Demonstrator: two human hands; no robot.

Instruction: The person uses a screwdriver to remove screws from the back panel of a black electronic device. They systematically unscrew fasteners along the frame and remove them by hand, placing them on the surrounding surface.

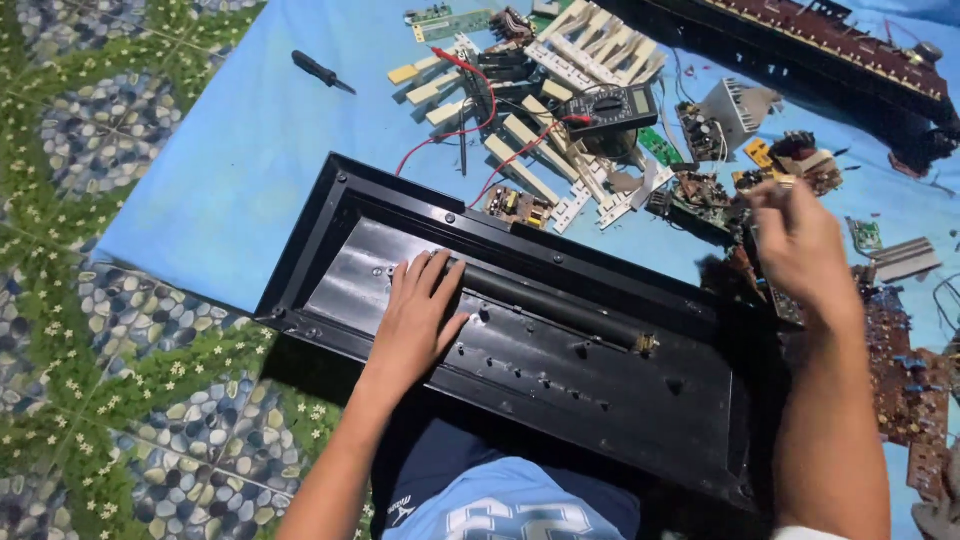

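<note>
**Currently: Left Hand Flat on Open Case, Right Hand Raised Over Parts**

The long black plastic case (600, 400) lies open side up across the person's lap and the blue cloth (230, 150), its left end toward the tiled floor (90, 330).

The left hand (420, 315) rests palm down inside the case, fingers extended and close together. Its fingertips touch the black cylindrical bar (555, 305) that runs lengthwise along the case interior. Nothing is gripped.

The right hand (800, 245) is raised above the far right edge of the case, near loose circuit boards (700, 195). It is motion-blurred; the fingers appear loosely curled, and whether they hold anything cannot be told.

On the cloth beyond the case:
- a black multimeter (612, 108) with red leads;
- a heap of cream-coloured keyboard keys (560, 70);
- a black-handled screwdriver (322, 72), well apart to the left;
- a finned metal heat sink (740, 105).
</note>
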